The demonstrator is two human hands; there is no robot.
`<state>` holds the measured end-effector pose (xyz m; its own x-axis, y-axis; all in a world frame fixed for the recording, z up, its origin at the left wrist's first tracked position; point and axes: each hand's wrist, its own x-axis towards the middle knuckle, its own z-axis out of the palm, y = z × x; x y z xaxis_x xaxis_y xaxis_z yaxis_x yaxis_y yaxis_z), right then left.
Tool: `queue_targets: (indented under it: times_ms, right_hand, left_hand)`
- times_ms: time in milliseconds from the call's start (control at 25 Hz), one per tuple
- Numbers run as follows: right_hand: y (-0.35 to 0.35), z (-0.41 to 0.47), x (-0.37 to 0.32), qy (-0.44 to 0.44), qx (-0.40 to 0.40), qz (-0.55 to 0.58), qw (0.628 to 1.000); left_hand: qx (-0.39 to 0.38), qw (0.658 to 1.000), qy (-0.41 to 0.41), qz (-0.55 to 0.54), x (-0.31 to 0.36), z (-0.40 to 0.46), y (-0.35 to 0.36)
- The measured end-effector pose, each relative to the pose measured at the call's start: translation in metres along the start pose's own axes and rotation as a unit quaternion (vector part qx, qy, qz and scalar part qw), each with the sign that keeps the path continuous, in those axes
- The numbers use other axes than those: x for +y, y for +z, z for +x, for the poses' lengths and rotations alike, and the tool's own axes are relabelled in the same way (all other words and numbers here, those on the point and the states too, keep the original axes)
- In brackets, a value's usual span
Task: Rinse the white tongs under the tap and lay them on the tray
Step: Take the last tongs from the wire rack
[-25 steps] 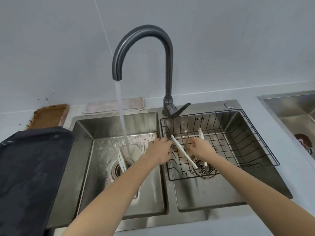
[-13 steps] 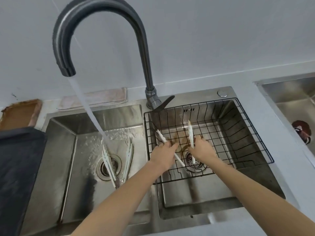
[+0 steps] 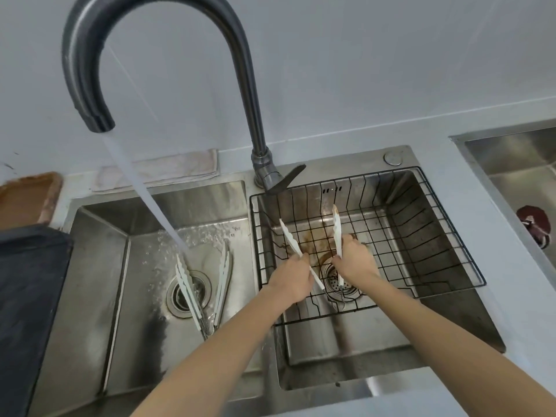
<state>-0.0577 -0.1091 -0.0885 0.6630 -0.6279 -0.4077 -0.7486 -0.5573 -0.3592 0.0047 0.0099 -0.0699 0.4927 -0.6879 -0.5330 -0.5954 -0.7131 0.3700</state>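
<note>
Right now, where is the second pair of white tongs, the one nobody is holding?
The loose white tongs lie in the left sink basin, splayed over its drain where the tap's water stream lands, left of the left hand.

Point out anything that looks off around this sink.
The tap runs into the left basin onto a second pair of tongs lying unattended over the drain, while both hands hold the white tongs over the wire basket. Brown residue stains the right basin.

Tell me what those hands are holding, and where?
White tongs over the wire basket: left hand grips one arm mid-length, right hand the other.
</note>
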Motion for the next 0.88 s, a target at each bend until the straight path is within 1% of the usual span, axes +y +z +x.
queue_targets:
  times_ms: [40,120,200,320,480,640,760,880]
  right_hand:
    - [-0.002,-0.002,-0.001,-0.003,0.007,0.008,1.0]
    - [-0.009,-0.006,-0.004,-0.016,0.024,0.024,0.999]
    - [-0.016,-0.011,-0.009,-0.04,0.047,0.043,0.997]
    - [-0.027,-0.02,-0.021,-0.064,0.083,0.072,0.992]
    - [-0.036,-0.034,-0.043,-0.099,0.112,0.088,0.985]
    - [-0.033,-0.054,-0.069,-0.124,0.116,0.105,0.98]
    - [-0.024,-0.068,-0.092,-0.137,0.11,0.11,0.978]
    - [-0.009,-0.082,-0.116,-0.153,0.102,0.118,0.976]
  left_hand:
    - [0.009,1.0,-0.004,-0.023,0.002,-0.002,-0.002]
    - [0.035,0.994,-0.019,-0.103,0.006,-0.006,-0.007]
    - [0.077,0.98,-0.029,-0.18,0.01,-0.012,-0.013]
    - [0.134,0.959,-0.041,-0.245,0.01,-0.021,-0.023]
    - [0.187,0.936,-0.05,-0.293,0.002,-0.038,-0.036]
    - [0.234,0.91,-0.048,-0.339,-0.018,-0.062,-0.04]
    - [0.245,0.901,-0.069,-0.35,-0.035,-0.078,-0.043]
    - [0.247,0.897,-0.109,-0.35,-0.061,-0.091,-0.045]
